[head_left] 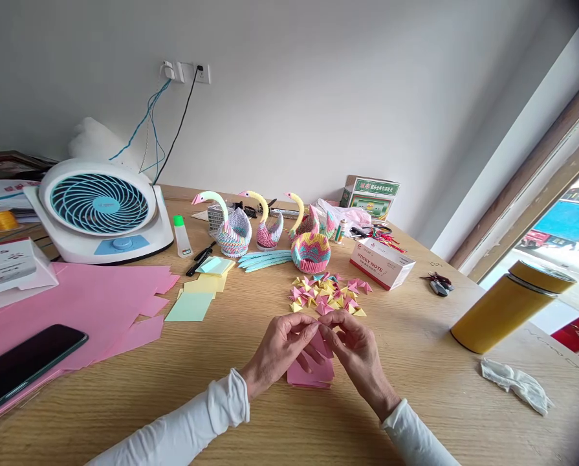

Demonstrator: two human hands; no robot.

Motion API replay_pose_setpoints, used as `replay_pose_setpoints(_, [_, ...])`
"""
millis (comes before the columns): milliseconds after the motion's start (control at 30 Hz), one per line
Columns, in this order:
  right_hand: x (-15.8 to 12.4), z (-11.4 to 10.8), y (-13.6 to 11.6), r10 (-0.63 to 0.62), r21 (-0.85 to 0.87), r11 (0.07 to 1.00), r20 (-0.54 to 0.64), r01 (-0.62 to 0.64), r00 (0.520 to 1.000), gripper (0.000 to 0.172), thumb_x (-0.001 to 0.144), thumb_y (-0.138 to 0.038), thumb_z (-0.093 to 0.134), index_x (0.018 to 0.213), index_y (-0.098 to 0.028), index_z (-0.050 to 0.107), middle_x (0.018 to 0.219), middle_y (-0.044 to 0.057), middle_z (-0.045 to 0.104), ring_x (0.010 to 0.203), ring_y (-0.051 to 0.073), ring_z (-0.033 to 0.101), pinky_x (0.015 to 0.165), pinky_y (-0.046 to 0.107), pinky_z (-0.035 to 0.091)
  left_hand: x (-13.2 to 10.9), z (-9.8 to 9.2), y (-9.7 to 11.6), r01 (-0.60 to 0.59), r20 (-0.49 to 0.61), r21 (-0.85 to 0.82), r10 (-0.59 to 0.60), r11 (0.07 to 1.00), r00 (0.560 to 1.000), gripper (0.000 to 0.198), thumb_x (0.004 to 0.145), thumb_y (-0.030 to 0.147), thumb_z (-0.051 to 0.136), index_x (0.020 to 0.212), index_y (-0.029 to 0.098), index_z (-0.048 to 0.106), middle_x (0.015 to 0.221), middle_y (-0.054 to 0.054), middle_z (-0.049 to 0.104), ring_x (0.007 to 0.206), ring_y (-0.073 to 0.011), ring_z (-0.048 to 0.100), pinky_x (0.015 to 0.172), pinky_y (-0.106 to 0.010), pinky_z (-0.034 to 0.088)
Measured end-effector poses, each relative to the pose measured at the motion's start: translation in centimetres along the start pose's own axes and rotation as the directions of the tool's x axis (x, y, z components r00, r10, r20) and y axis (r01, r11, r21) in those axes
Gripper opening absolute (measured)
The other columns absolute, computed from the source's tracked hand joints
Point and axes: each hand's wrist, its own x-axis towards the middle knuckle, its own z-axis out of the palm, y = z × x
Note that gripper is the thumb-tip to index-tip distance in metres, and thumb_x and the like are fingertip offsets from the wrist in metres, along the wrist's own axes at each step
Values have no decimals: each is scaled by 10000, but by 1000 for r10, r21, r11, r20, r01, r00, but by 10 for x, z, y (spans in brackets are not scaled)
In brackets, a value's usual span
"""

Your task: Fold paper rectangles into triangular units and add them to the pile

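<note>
My left hand (285,346) and my right hand (354,349) meet at the fingertips over the front middle of the table. Both pinch a small piece of pink paper (324,343), mostly hidden by the fingers. Below them lies a stack of pink paper slips (311,374). Just beyond the hands spreads a pile of small folded triangles (325,296) in pink, yellow and blue. Behind the pile sits a round folded-paper bowl (311,252). Three paper swans with curved necks, one of them a mint-necked swan (233,233), stand farther back.
A white fan (99,200), pink sheets (90,298) and a phone (27,366) occupy the left. Notes (189,307), a glue bottle (182,238) and blue strips (264,260) lie mid-table. Rightward are a sticky note box (381,264), pliers (438,285), yellow flask (507,307) and crumpled tissue (516,383).
</note>
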Motion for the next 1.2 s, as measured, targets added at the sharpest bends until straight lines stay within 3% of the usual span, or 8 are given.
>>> replay_pose_setpoints(167, [0,1,-5,-72,-51,996,33,73,997,101,872,-269,613,836,-215,690,830,44,616,728,169,576,549,250,444,-1,1,-1,-15,-55,43,17,999,998,373,841,472,589,915,111,647,610,-48,662,494,-184,679,373,-191,470])
replay_pose_setpoints(367, [-2,-2,-13,-190,-165,966,69,199,979,138,882,-214,572,908,-222,708,816,51,627,765,192,584,614,288,462,-2,0,-1,-7,-57,73,11,997,998,360,861,452,558,955,114,639,585,-22,638,449,-174,658,361,-197,454])
replay_pose_setpoints(533, [-2,-4,-12,-13,-13,1000,37,14,999,169,889,-327,582,855,-190,677,839,48,632,781,186,580,671,286,465,-1,1,0,-115,-63,256,135,960,989,291,891,378,535,818,117,642,638,-25,632,502,-143,663,458,-191,450])
replay_pose_setpoints(667, [0,-5,-8,107,73,991,53,-111,993,242,876,-392,606,813,-164,655,752,31,610,699,156,548,651,273,463,-2,2,-3,-183,-10,331,197,926,980,270,919,337,500,851,125,652,652,-22,652,533,-124,664,540,-192,480])
replay_pose_setpoints(900, [6,-11,-5,88,73,992,156,-100,984,205,861,-363,645,825,-163,671,786,36,634,711,147,559,646,262,456,-2,0,-6,-171,19,366,176,915,984,263,919,342,501,897,137,663,674,-20,662,547,-129,675,497,-171,464])
replay_pose_setpoints(1067, [6,-12,-3,74,65,994,159,-85,985,195,849,-356,662,825,-164,684,765,30,635,687,142,559,624,261,455,-2,0,-6,-147,3,356,156,923,988,278,917,364,500,908,135,658,644,-33,682,554,-162,694,505,-196,478])
replay_pose_setpoints(1200, [6,-12,-1,71,58,995,159,-81,985,209,849,-367,658,824,-161,683,769,35,636,701,153,566,635,274,475,-3,0,-5,-110,-2,310,116,944,993,296,912,398,499,890,143,648,689,-30,672,524,-160,691,414,-173,432])
